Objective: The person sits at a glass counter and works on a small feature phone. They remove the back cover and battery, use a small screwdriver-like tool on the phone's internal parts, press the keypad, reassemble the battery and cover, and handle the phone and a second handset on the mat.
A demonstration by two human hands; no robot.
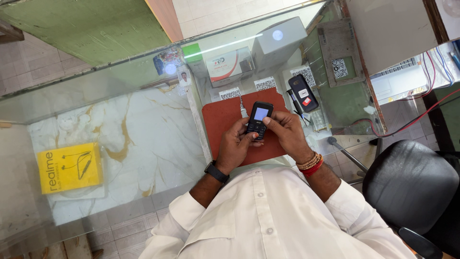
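A small black keypad phone (259,118) with a lit screen is held upright in both hands over a red-brown mat (219,120) on the glass counter (143,86). My left hand (235,145), with a black wristband, grips its lower left side, thumb on the keys. My right hand (286,132), with beaded and red bracelets at the wrist, wraps the right side, thumb on the keypad.
A second black phone (303,93) lies just right of the mat. A yellow earphone box (70,167) lies under the glass at left. White boxes (227,65) and printed code cards stand behind the mat. A black chair (412,187) is at right, with red cables (407,124).
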